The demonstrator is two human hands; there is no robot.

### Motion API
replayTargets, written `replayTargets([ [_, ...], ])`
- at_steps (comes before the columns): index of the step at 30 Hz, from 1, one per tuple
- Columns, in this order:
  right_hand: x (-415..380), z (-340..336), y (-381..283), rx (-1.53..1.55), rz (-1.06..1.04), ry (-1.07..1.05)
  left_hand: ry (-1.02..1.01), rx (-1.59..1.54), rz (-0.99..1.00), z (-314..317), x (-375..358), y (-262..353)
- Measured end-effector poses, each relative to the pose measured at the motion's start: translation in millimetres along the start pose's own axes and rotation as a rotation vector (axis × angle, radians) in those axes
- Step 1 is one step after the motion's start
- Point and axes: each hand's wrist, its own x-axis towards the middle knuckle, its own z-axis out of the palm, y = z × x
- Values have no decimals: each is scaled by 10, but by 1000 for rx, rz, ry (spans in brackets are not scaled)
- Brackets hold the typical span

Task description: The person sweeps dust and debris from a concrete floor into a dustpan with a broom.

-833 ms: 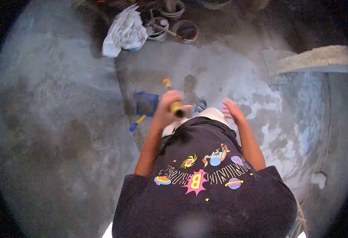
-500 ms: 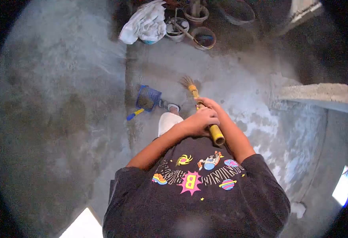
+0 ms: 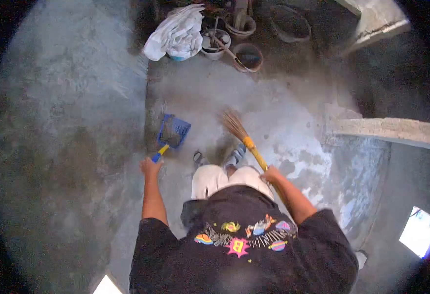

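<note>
My left hand (image 3: 151, 167) closes around the end of the blue and yellow handle of a blue dustpan (image 3: 179, 128). Some dark dirt lies in the pan, which is out in front of me to the left. With my right hand (image 3: 272, 175) I grip the yellow handle of a stick broom (image 3: 258, 156). Its bristles point forward and are slightly blurred; the handle's rear end runs back under my right forearm.
Ahead are a white sack (image 3: 178, 34), a bucket with grey lumps (image 3: 215, 45), a brown bucket (image 3: 248, 57) and a dark basin (image 3: 290, 23). A concrete ledge (image 3: 384, 130) juts in from the right. My sandalled feet stand on the grey floor (image 3: 190, 85).
My left hand has left the broom and moved left to the dustpan handle. My right hand keeps the broom, now lower and to the right, with its bristles more spread.
</note>
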Motion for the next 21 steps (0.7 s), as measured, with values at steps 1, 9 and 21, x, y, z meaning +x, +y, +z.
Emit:
replayTargets([
  [1,-40,118,-132,37,14,-39,-14,23,-63,140,184,-215],
  [9,-142,-142,-207,628,284,-112,-221,-176,-222,918,1150,-259],
  [21,2796,-119,65,336,-14,340,96,-72,-259,1108,1277,172],
])
